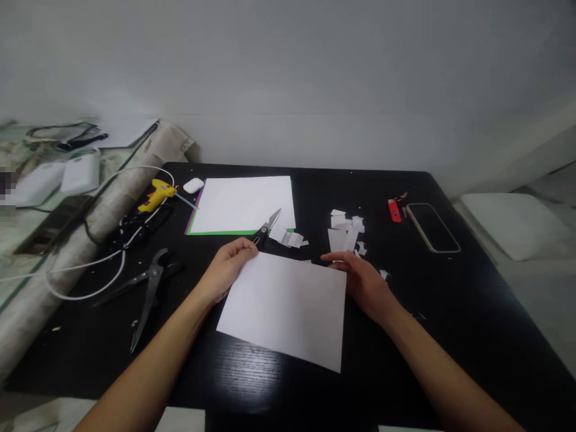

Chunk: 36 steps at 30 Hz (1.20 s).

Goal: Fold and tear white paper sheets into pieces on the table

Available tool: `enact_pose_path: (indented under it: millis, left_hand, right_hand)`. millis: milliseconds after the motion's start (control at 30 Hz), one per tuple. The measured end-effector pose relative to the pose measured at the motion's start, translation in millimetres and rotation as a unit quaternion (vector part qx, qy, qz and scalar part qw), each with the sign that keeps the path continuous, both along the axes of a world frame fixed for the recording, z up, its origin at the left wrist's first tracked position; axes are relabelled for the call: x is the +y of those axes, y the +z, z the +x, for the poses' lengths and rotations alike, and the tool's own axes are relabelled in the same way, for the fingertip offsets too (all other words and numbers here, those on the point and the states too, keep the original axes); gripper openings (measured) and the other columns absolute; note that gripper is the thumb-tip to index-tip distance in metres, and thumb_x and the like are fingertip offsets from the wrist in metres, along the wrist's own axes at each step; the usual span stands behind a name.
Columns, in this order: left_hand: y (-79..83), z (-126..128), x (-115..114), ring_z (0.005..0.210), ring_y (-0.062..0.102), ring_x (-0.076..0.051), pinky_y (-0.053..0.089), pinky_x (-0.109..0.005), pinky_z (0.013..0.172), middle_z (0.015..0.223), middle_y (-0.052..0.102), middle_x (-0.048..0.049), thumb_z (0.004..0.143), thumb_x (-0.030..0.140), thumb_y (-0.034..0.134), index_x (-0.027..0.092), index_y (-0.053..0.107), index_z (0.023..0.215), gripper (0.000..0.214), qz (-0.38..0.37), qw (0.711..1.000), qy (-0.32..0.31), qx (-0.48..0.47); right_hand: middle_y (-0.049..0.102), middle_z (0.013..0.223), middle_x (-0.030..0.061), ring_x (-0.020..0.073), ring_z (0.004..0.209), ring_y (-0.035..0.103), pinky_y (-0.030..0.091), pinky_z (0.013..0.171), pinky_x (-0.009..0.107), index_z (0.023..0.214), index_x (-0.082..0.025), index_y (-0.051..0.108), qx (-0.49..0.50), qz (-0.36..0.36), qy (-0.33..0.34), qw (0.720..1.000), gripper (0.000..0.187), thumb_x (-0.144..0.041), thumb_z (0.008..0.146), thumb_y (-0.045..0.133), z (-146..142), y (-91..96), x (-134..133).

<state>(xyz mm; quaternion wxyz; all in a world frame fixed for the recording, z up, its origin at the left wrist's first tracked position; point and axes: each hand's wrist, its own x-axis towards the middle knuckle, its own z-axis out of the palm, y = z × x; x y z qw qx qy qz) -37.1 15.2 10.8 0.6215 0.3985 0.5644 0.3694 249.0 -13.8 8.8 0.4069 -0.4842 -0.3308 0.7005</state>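
Note:
A white sheet of paper (288, 309) lies on the black table (472, 312) in front of me. My left hand (227, 269) is closed on the sheet's far left corner, fingers pinched over its edge. Just beyond that hand lie small scissors (267, 228) with black handles, blades pointing away. My right hand (362, 279) rests at the sheet's far right corner, fingers stretched out and touching the edge, holding nothing.
A stack of white and coloured paper (245, 204) lies further back. White paper scraps (346, 231) sit right of centre. A phone (432, 227) and red lighter (394, 210) are at right. Large shears (150, 285), a yellow glue gun (157, 194) and cables lie at left.

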Motion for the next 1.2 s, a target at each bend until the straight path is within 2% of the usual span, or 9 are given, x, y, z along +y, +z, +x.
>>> enact_pose_path:
  millis: [133, 200, 267, 367, 467, 700, 867, 1033, 1200]
  left_hand:
    - [-0.1, -0.9, -1.5, 0.047, 0.042, -0.008, 0.028, -0.019, 0.043, 0.059, 0.051, 0.0055, 0.078, 0.034, 0.071, 0.017, 0.059, 0.079, 0.021, -0.025, 0.999, -0.04, -0.009]
    - [0.3, -4.2, -1.4, 0.049, 0.042, -0.008, 0.027, -0.019, 0.045, 0.061, 0.051, 0.0054, 0.08, 0.034, 0.07, 0.018, 0.059, 0.079, 0.019, -0.022, 0.997, -0.079, -0.005]
    - [2.6, -8.6, -1.0, 0.053, 0.044, -0.008, 0.028, -0.019, 0.048, 0.065, 0.052, 0.0049, 0.082, 0.031, 0.068, 0.017, 0.061, 0.08, 0.016, -0.006, 0.988, -0.156, 0.005]
    - [8.0, -11.9, -1.9, 0.062, 0.049, -0.01, 0.034, -0.02, 0.057, 0.07, 0.057, 0.0029, 0.085, 0.027, 0.066, 0.016, 0.064, 0.084, 0.012, 0.016, 0.951, -0.308, 0.024]
    - [9.5, -6.5, -6.9, 0.062, 0.049, -0.01, 0.036, -0.022, 0.059, 0.07, 0.057, 0.0029, 0.086, 0.025, 0.064, 0.015, 0.062, 0.084, 0.01, 0.022, 0.93, -0.365, 0.031]
    - [-6.0, 21.4, -24.3, 0.059, 0.046, -0.01, 0.034, -0.023, 0.056, 0.066, 0.054, 0.0041, 0.09, 0.022, 0.058, 0.017, 0.062, 0.086, 0.008, 0.107, 0.913, -0.379, 0.109]
    - [-5.3, 30.8, -30.0, 0.058, 0.045, -0.01, 0.034, -0.022, 0.055, 0.064, 0.052, 0.0054, 0.089, 0.02, 0.057, 0.017, 0.061, 0.085, 0.006, 0.124, 0.913, -0.364, 0.133]
    - [-2.8, 31.2, -28.3, 0.059, 0.043, -0.01, 0.033, -0.023, 0.056, 0.063, 0.05, 0.0059, 0.086, 0.017, 0.058, 0.017, 0.06, 0.081, 0.006, 0.124, 0.917, -0.36, 0.119]
    - [-2.2, 17.7, -17.1, 0.064, 0.049, -0.01, 0.038, -0.022, 0.059, 0.07, 0.056, 0.0039, 0.084, 0.015, 0.057, 0.016, 0.061, 0.08, 0.005, 0.105, 0.926, -0.354, 0.082]
  right_hand:
    - [0.071, 0.08, 0.0005, 0.0153, 0.073, 0.061, 0.044, 0.067, 0.028, 0.091, -0.023, 0.078, -0.105, 0.037, 0.033, 0.993, 0.026, -0.043, 0.075, 0.084, 0.7, 0.3, 0.4]
    - [0.073, 0.082, 0.0007, 0.0169, 0.079, 0.063, 0.046, 0.072, 0.029, 0.088, -0.024, 0.078, -0.133, 0.045, 0.049, 0.989, 0.024, -0.04, 0.072, 0.085, 0.8, -0.1, 0.3]
    - [0.074, 0.084, 0.0015, 0.0181, 0.08, 0.064, 0.046, 0.074, 0.031, 0.086, -0.024, 0.079, -0.156, 0.048, 0.062, 0.985, 0.022, -0.041, 0.074, 0.084, 0.7, -0.2, 0.1]
    - [0.075, 0.084, 0.0027, 0.0188, 0.078, 0.064, 0.047, 0.073, 0.033, 0.084, -0.023, 0.079, -0.194, 0.064, 0.095, 0.974, 0.02, -0.041, 0.076, 0.081, -0.5, -0.2, -0.5]
    - [0.076, 0.085, 0.0033, 0.0196, 0.08, 0.066, 0.047, 0.073, 0.033, 0.085, -0.023, 0.08, -0.211, 0.092, 0.135, 0.964, 0.018, -0.039, 0.077, 0.08, -3.9, -1.5, -2.7]
    - [0.077, 0.083, 0.002, 0.0199, 0.08, 0.067, 0.047, 0.073, 0.032, 0.084, -0.024, 0.08, -0.225, 0.151, 0.156, 0.95, 0.013, -0.036, 0.079, 0.081, -15.6, -9.7, -11.1]
    - [0.077, 0.085, 0.0026, 0.0209, 0.081, 0.068, 0.048, 0.076, 0.033, 0.084, -0.023, 0.079, -0.22, 0.157, 0.148, 0.951, 0.014, -0.037, 0.08, 0.079, -20.5, -11.4, -13.3]
    - [0.077, 0.085, 0.0021, 0.0198, 0.082, 0.068, 0.049, 0.076, 0.033, 0.086, -0.024, 0.078, -0.214, 0.173, 0.142, 0.951, 0.012, -0.034, 0.081, 0.078, -22.9, -11.0, -14.2]
    - [0.077, 0.087, 0.0021, 0.0192, 0.082, 0.069, 0.051, 0.077, 0.033, 0.091, -0.025, 0.078, -0.218, 0.172, 0.099, 0.956, 0.017, -0.036, 0.079, 0.079, -10.7, -9.9, -6.3]
